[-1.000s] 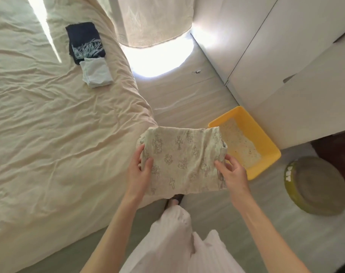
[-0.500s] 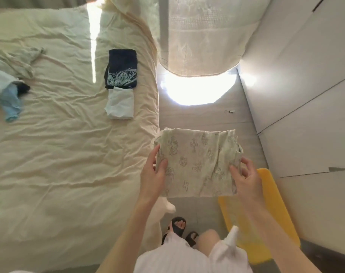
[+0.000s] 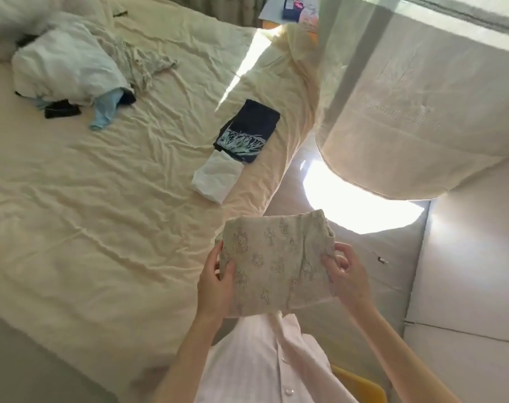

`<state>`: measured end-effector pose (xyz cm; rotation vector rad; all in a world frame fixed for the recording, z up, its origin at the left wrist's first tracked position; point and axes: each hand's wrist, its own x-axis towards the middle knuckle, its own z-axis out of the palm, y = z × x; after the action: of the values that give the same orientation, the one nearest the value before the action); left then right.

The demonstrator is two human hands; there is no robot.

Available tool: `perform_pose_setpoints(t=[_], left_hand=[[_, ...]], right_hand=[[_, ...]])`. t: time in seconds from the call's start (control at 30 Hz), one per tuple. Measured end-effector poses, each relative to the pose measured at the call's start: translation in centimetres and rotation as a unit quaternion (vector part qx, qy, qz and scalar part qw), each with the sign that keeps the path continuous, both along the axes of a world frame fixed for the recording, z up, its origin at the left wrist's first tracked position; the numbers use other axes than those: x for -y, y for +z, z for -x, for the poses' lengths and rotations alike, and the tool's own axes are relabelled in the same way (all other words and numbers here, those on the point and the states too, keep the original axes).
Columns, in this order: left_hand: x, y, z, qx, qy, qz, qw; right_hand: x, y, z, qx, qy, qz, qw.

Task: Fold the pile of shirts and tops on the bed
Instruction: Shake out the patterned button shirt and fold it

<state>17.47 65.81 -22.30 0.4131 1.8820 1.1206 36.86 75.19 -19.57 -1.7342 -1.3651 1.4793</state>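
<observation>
Gripping folded top [image 3: 276, 263] side edges, both hands; beside bed [image 3: 102, 228] edge

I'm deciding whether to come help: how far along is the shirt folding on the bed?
Done: a folded dark printed top and a folded white top lie near the bed's edge. In hand: a folded patterned beige top, held off the bed by the left hand and right hand. Left: an unfolded pile of white, blue, dark and beige garments near the pillow end of the bed.
</observation>
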Motion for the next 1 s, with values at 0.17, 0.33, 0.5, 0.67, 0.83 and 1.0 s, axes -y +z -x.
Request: perform_pose_setpoints(t=[0.17,0.33,0.5,0.67,0.83,1.0], left_hand=[[-4.8,-0.9,0.3,-0.006,0.112,-0.007,0.994],[-10.0,-3.6,3.3,-0.018,0.225,0.012,0.974],[-16.0,-6.2,8.1,-0.060,0.302,0.028,0.951],[-19.7,-9.2,12.8,-0.088,0.360,0.016,0.929],[-21.6,-18.6,15.2,-0.059,0.365,0.141,0.918],[-22.0,-22.3,16.2,-0.075,0.363,0.214,0.904]], right_hand=[[-9.0,-0.9,2.8,-0.002,0.089,0.006,0.996],[-17.8,-3.8,9.3,-0.016,0.200,0.011,0.980],[-25.2,-7.6,17.8,-0.027,0.297,-0.006,0.955],[-30.4,-11.8,25.3,-0.036,0.352,-0.036,0.935],[-32.8,-21.7,29.0,0.089,0.445,-0.035,0.890],[-33.1,-25.0,29.6,0.144,0.484,-0.064,0.861]])
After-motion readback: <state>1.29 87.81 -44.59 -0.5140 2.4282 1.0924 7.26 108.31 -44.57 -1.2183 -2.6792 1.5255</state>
